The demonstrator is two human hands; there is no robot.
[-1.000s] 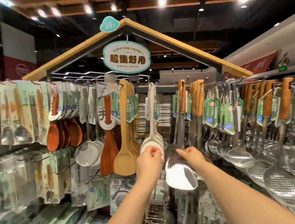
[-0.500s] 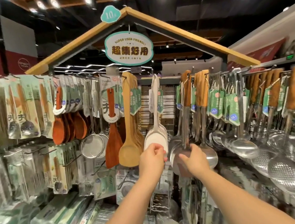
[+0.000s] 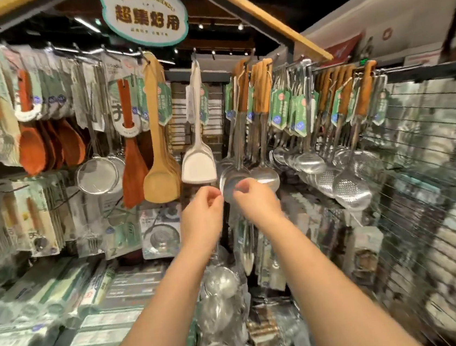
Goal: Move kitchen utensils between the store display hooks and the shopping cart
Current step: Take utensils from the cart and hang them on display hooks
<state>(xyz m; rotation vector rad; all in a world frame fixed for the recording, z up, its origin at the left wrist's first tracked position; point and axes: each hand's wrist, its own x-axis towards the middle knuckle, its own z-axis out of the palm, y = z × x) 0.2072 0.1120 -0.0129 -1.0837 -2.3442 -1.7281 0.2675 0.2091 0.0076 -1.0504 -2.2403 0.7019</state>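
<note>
Ladle (image 3: 231,178), rounded polished steel, right hand (image 3: 256,201) near

Steel turners (image 3: 262,176) with wooden handles hang upright from a display hook (image 3: 249,58) — shiny blades down.

Kitchenware aisle of a shop. Display hooks (image 3: 194,57) carry many identical utensils, each with a green price tag (image 3: 279,107). Wooden spatulas (image 3: 162,180) hang left of centre, with steel ladles (image 3: 309,160) and perforated skimmers (image 3: 351,191) to the right. Sealed packaged goods (image 3: 39,222) hang at far left. Above, an oval sign (image 3: 144,15) reading "Super User-Friendly" hangs under a roof-shaped wooden frame (image 3: 260,17). A wire grid panel (image 3: 431,149) lines the right side.
</note>
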